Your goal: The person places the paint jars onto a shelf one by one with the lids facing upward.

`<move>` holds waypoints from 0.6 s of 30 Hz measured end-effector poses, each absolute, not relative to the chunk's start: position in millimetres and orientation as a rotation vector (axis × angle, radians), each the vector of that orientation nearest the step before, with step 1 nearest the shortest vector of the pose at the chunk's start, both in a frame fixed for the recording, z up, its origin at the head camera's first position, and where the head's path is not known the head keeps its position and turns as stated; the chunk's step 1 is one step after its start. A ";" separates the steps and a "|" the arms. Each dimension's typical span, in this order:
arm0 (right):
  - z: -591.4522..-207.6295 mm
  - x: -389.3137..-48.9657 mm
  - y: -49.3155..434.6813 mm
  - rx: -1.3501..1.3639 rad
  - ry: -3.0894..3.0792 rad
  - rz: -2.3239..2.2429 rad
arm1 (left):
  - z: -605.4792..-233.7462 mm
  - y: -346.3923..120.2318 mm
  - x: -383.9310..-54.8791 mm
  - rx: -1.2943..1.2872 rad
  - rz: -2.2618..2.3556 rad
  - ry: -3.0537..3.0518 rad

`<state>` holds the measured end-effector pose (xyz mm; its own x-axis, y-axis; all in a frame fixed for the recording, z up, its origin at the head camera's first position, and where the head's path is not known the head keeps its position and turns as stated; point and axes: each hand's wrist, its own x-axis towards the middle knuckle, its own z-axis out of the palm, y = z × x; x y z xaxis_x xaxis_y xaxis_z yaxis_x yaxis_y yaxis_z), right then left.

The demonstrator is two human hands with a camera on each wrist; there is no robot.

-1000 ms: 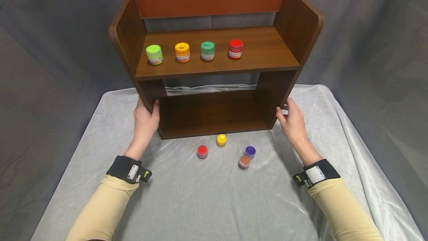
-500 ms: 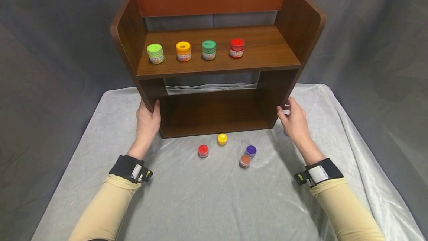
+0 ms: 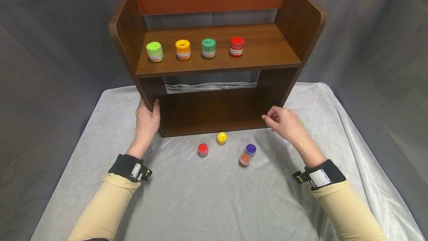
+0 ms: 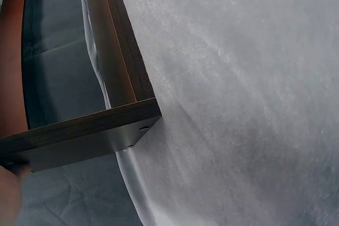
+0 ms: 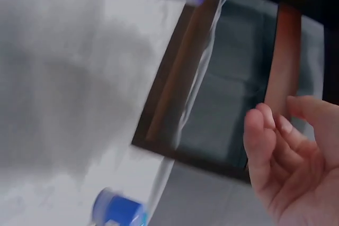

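Observation:
A dark brown wooden shelf [image 3: 214, 107] stands at the back of the table. My left hand [image 3: 147, 120] grips the lower part of its left side panel, thumb on the inner face. My right hand [image 3: 284, 124] is in front of the shelf's lower right corner, off the panel, its fingers loosely curled around nothing. On the upper board stand four paint jars: light green [image 3: 155, 52], orange [image 3: 183, 50], dark green [image 3: 208, 48] and red [image 3: 236, 46]. In the right wrist view the right hand's fingers [image 5: 259, 130] show bare before the shelf frame.
Before the shelf, small jars lie on the grey cloth [image 3: 200, 196]: red [image 3: 203, 150], yellow [image 3: 222, 138], purple [image 3: 250, 150] and brown [image 3: 245, 160]. A blue jar [image 5: 121, 209] shows in the right wrist view. A bit of green [image 3: 302, 122] peeks out behind my right hand.
My right hand has left the shelf's right side panel and moved inward, in front of the lower corner. The left hand keeps its grip; shelf and jars stay as they were.

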<state>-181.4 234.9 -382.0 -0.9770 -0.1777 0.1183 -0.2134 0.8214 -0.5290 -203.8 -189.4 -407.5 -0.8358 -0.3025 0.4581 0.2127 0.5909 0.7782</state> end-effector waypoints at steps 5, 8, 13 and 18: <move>-374.8 -180.8 210.2 0.546 -2.960 0.872 | -406.5 -188.8 -204.1 0.071 -1.216 -2.264; -371.7 -180.8 195.7 0.699 -2.944 0.844 | -406.5 -188.9 -204.7 0.075 -1.220 -2.268; -367.8 -179.9 170.6 0.999 -2.904 0.805 | -405.9 -188.9 -204.4 0.069 -1.226 -2.267; -368.9 -175.7 142.3 1.246 -2.895 0.764 | -406.5 -189.1 -203.6 0.070 -1.232 -2.265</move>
